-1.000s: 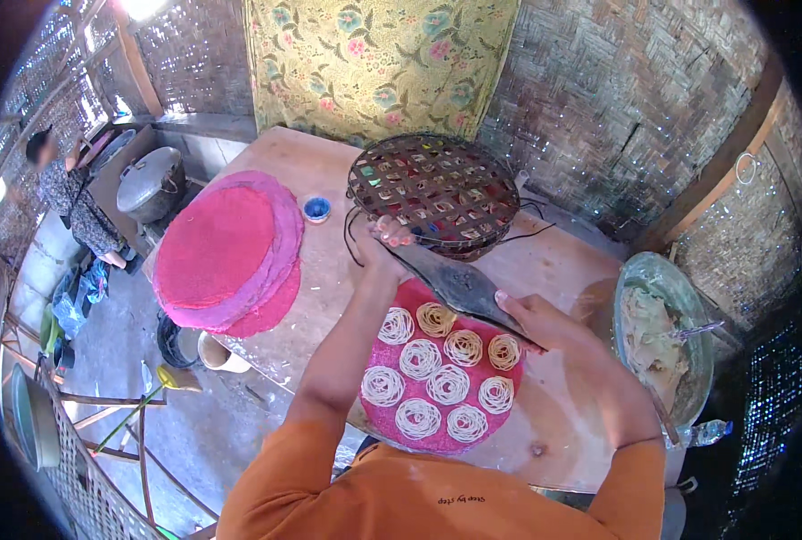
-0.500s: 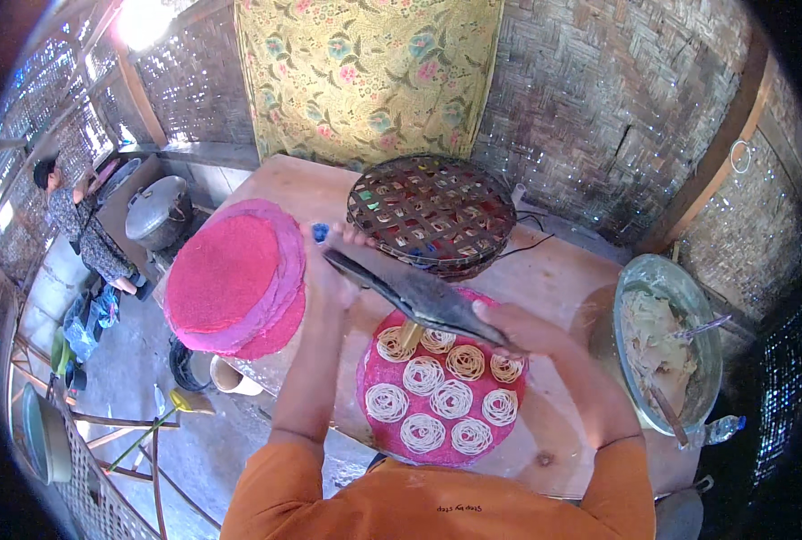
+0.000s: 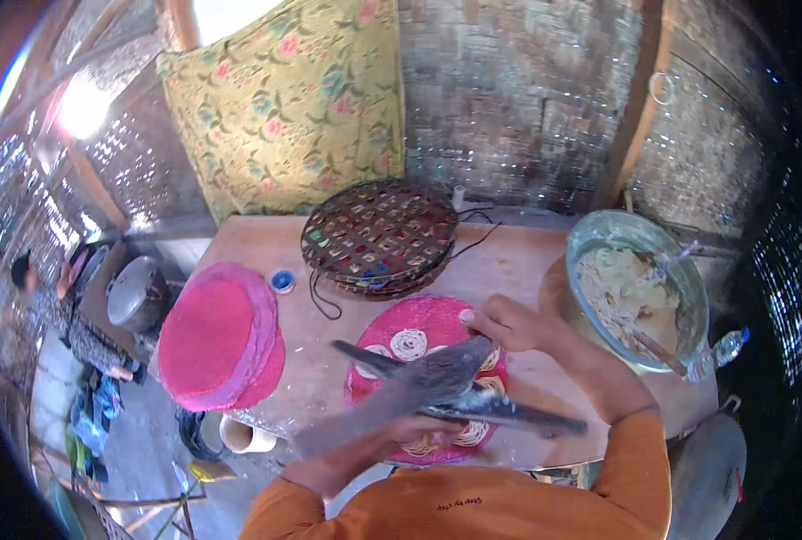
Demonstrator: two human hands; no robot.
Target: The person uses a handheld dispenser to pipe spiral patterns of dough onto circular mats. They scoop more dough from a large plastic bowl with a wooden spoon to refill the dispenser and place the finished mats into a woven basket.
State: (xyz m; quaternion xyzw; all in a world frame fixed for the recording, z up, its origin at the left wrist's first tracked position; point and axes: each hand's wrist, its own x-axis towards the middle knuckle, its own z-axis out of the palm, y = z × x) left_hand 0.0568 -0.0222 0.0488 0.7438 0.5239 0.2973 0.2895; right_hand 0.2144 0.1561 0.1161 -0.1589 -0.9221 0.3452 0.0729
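A dark grey wooden press with long arms [image 3: 437, 373], smeared by motion, lies tilted over the round pink mat [image 3: 423, 310]. My left hand [image 3: 414, 435] grips it from beneath near the mat's near edge; the press hides part of that hand. At the mat's far right, my right hand [image 3: 512, 324] is closed, its fingers curled just above the press's upper end. A small whitish bit [image 3: 467, 316] shows at its fingertips; I cannot make out what it is. Coiled nests of pale dough strands [image 3: 409, 345] rest on the mat, several of them covered by the press.
Pink and purple round mats [image 3: 212, 333] are stacked at left, beside a small blue round container [image 3: 282, 282]. A woven basket tray [image 3: 378, 229] lies at the back. The dough basin [image 3: 639, 283] stands at right near a plastic bottle [image 3: 730, 346]. A person [image 3: 77, 319] works far left.
The press has swung round and down toward me, with my left hand now beneath it. My right hand has come off the press's end. The view has turned somewhat.
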